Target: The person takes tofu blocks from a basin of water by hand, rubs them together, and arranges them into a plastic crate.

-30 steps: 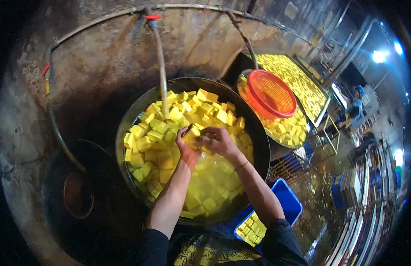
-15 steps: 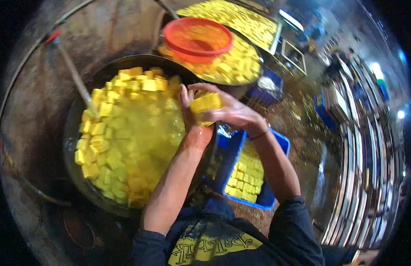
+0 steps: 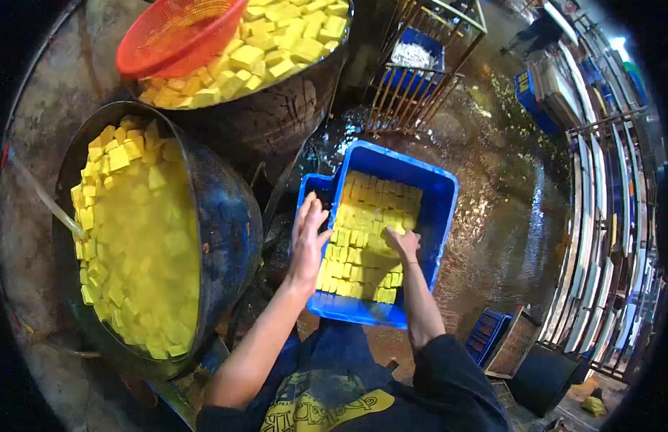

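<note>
Rows of yellow blocks that look like tofu (image 3: 352,248) fill the bottom of a blue plastic crate (image 3: 438,252). At the crate's left rim is my left hand (image 3: 307,245), its fingers apart and nothing in them. My right hand (image 3: 404,246) reaches down inside the crate, over the blocks, its fingers curled; what lies under them is hidden. To the left, a dark metal vat (image 3: 226,230) holds cloudy yellow liquid with many more such blocks (image 3: 118,155).
A second vat (image 3: 276,119) full of yellow blocks stands behind, with a red basket (image 3: 179,36) on top. Another blue crate edge (image 3: 316,187) shows beside the first. A slatted stand (image 3: 413,93) is at the back, racks (image 3: 600,237) at right. The floor (image 3: 492,237) is wet.
Both hands have moved from the vat's edge, where they held a yellow block, down to the blue crate. The view has swung right. The left hand is now free of the block.
</note>
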### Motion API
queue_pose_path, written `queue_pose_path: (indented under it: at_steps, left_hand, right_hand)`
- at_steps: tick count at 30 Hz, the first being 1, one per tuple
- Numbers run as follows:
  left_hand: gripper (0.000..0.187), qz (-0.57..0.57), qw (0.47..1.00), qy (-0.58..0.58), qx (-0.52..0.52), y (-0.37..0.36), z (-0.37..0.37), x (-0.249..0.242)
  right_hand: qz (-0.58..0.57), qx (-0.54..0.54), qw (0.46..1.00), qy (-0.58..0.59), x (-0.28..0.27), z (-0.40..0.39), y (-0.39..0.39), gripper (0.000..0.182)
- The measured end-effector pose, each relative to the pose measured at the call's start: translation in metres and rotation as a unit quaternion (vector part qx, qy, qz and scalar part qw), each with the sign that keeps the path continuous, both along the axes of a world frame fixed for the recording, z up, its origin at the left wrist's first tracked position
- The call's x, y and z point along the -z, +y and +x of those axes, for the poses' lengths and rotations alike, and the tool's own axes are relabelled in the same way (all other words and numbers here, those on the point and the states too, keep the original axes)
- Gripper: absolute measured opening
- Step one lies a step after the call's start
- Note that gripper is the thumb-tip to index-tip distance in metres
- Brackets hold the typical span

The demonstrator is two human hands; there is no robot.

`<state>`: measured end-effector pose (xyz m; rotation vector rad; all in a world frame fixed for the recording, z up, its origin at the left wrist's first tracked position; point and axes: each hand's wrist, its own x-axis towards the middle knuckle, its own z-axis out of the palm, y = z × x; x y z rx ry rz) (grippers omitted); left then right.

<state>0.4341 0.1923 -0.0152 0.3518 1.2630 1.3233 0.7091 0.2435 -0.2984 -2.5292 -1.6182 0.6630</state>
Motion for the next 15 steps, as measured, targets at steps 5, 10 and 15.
queue_pose_path:
  at_steps: [5, 10, 15]
  left_hand:
    - [0.056, 0.080, 0.994, 0.057, -0.044, -0.005, -0.022, -0.024]
    - [0.063, 0.198, 0.960, 0.189, -0.066, -0.030, -0.084, -0.093]
    - [0.056, 0.128, 0.914, 0.361, -0.132, -0.087, -0.186, -0.146]
  right_hand:
    - [-0.043, 0.045, 0.996, -0.064, 0.026, -0.053, -0.043, 0.077]
    - [-0.172, -0.114, 0.976, -0.074, 0.073, -0.022, -0.042, 0.098]
    - [-0.194, -0.195, 0.961, 0.010, 0.060, -0.011, -0.037, 0.088]
